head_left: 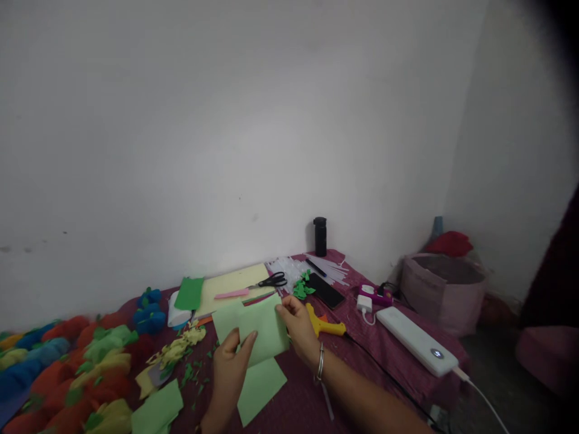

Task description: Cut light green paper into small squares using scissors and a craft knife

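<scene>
A light green paper sheet [266, 325] is held up over the table between my two hands. My right hand [296, 325] pinches its upper right corner, thumb in front. My left hand [230, 367] is at its lower left edge, with the thumb over the front and the fingertips partly hidden. Another pale green sheet [225, 319] shows behind, beside my left fingers. Below the held paper lies a loose light green sheet [260, 389]. More green sheets [158, 407] lie left of my left hand, near small green scraps [190, 374].
Black-handled scissors [272, 279] rest on a cream sheet [210, 289]. A yellow glue gun [329, 327], phone [325, 290], power bank [416, 340] and black bottle [320, 236] stand or lie rightward. Colourful fabric pieces [67, 374] fill the left. A pink fabric bin [441, 295] stands beyond.
</scene>
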`<state>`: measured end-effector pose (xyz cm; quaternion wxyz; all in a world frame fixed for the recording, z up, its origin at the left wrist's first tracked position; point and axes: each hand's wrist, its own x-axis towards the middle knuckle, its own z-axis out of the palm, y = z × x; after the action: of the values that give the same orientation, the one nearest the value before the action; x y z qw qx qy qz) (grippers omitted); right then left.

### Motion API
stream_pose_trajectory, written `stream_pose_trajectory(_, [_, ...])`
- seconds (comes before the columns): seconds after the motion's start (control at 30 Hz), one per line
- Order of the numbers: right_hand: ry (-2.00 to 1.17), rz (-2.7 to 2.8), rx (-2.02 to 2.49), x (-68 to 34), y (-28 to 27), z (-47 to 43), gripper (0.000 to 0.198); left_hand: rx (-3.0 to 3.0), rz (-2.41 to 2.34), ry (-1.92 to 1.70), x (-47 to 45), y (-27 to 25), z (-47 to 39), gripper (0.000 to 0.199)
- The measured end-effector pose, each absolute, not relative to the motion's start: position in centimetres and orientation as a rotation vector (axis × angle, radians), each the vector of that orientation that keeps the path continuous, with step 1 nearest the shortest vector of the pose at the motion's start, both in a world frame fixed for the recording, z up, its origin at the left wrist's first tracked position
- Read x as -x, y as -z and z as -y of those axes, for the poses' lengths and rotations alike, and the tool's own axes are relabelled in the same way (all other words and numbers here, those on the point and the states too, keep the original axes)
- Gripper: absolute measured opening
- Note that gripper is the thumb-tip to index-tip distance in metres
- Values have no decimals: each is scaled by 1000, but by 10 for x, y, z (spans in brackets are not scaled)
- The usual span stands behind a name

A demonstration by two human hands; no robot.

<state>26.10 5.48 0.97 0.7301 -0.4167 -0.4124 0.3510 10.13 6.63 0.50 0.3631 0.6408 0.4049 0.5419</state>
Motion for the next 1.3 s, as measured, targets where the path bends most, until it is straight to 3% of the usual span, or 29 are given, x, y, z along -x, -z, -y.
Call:
stream_pose_trajectory(0.4, [-527, 1084, 1003, -263, -9, -46, 17, -1437, -902, -1517, -91, -15, -66, 30])
stream_pose_trajectory(0.8, [-536, 1099, 1044, -262, -3, -43, 22, -1458, -948, -1608, -86, -12, -72, 18])
stream_pose_trajectory(1.3, [-529, 1100, 1070, -260, -5, -41, 21, -1424, -923, -1670, -90, -14, -71, 20])
